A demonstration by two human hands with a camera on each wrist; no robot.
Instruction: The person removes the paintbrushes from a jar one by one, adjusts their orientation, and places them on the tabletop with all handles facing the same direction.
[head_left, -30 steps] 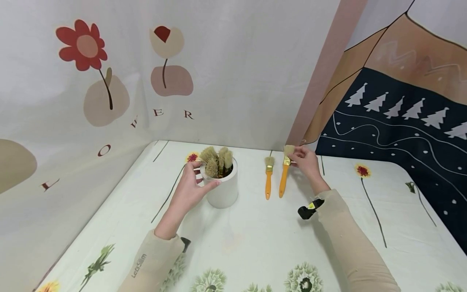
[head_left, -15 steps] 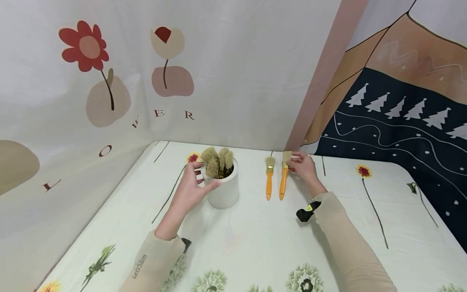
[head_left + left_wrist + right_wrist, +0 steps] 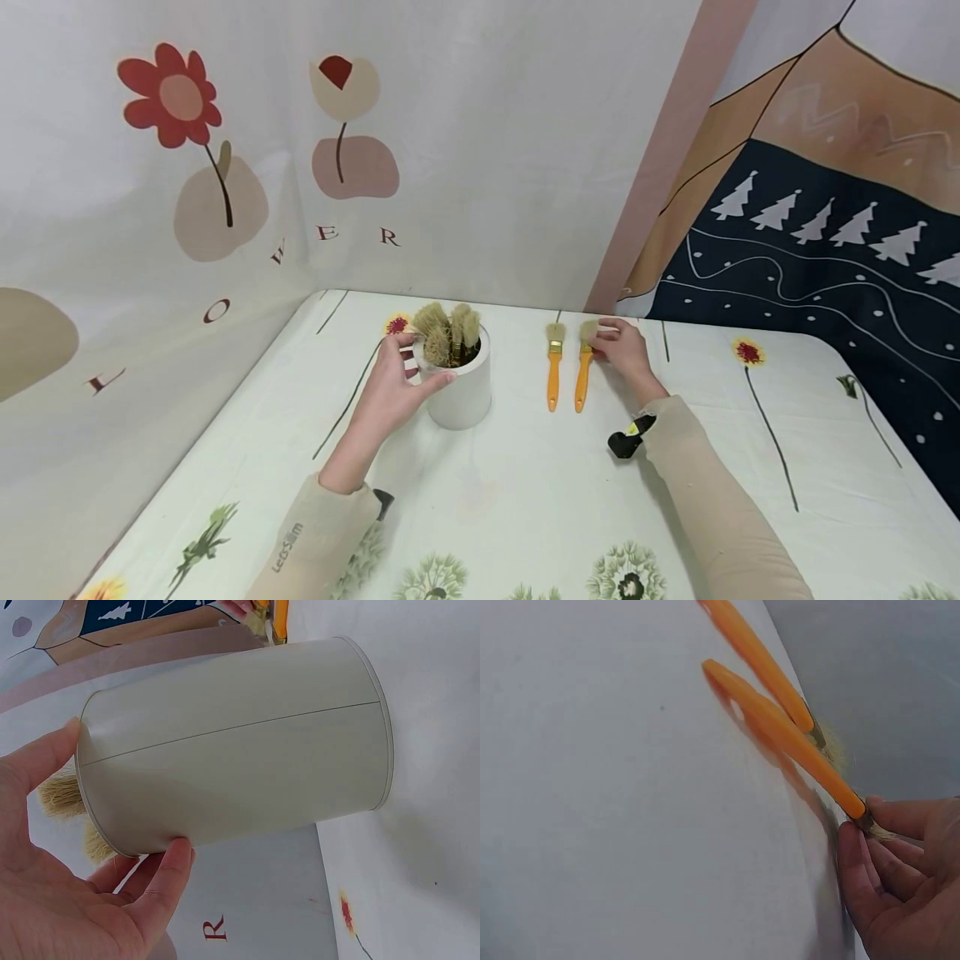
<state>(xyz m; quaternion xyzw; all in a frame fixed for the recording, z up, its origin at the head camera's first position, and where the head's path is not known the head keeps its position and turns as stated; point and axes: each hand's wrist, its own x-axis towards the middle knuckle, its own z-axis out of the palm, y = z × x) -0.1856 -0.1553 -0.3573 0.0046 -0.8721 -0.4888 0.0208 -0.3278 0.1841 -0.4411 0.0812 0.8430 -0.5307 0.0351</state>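
The container [image 3: 459,400] stands upright on the desk [image 3: 510,475], left of centre, with several brushes [image 3: 431,323] in it, bristles up above the rim. The left hand [image 3: 390,375] is at its left side, thumb across the front of the rim. To the container's right, apart from it, the inner brush [image 3: 553,371] lies on the desk; just right of that, roughly parallel, is the outer brush [image 3: 582,379], handles toward the person. The right hand [image 3: 624,354] is at the outer brush's bristle end, on its right. Behind the desk hangs a backdrop [image 3: 487,167].

Brush handles [image 3: 552,383] orange, bristles [image 3: 555,332] straw-coloured; pot [image 3: 459,404] white; tablecloth [image 3: 517,467] white (red-and-yellow flowers [image 3: 747,352] printed); sleeves [image 3: 720,500] beige.
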